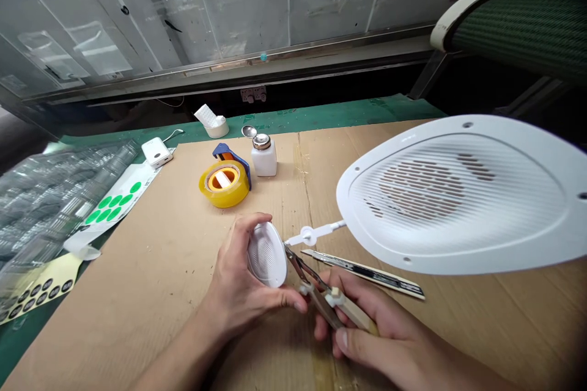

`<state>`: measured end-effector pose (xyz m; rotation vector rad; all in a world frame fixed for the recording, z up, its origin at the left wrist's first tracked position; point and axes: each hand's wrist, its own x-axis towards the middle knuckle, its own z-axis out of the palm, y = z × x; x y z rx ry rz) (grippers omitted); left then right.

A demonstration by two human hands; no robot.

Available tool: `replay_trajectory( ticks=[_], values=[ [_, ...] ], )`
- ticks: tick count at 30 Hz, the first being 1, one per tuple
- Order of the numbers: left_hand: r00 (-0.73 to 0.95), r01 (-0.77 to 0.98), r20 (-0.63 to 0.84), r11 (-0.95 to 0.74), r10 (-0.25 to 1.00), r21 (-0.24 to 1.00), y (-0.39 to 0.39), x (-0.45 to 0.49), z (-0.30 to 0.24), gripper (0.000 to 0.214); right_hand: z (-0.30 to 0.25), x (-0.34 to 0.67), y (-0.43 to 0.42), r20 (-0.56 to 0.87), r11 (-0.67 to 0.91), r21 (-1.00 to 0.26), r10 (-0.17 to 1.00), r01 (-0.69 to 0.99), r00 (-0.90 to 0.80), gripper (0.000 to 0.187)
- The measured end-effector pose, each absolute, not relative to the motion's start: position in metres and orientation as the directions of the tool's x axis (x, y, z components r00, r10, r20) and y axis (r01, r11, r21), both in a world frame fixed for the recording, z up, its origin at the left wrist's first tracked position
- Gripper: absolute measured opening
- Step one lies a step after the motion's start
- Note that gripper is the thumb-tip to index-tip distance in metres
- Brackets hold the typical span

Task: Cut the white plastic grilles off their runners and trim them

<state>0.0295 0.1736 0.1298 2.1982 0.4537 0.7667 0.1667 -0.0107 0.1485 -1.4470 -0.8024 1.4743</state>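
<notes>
- Surface: a cardboard sheet (137, 311) covers a bench with a green mat (293, 116); the hands work at lower centre of the frame.
- Large white grille panel (458, 195), right of frame: it is close to the camera and above the cardboard, with no hand on it and no visible support.
- Clear plastic trays (55, 201), stacked at far left.
- Right hand (380, 342), lower right: closed firmly around the tan handles of a pair of pliers (332, 299).
- Left hand (243, 281), lower centre: curled around a small oval grille cover (266, 255), which it holds tilted, with the white face turned toward the pliers.
- Condition: the plier tips are at the rim of the small oval grille cover. A thin white plastic runner (316, 233) extends from the large white grille panel to that spot. Whether it is joined to the cover or cut through cannot be determined.
- Beyond the hands: a yellow tape roll (224, 183), a white dispensing bottle (263, 156) and a white power adapter (156, 151), upper centre to left.
- Just right of the pliers: a utility knife (367, 275), lying on the cardboard sheet.
</notes>
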Motion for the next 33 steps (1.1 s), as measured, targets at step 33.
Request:
replay_trajectory(
  ticks=[33],
  values=[
    [0.757, 0.114, 0.458, -0.785, 0.466, 0.609, 0.175, 0.031, 0.134, 0.088, 0.144, 0.156, -0.011, -0.144, -0.181, -0.976, 0.952, 0.117, 0.27, 0.017]
  ],
)
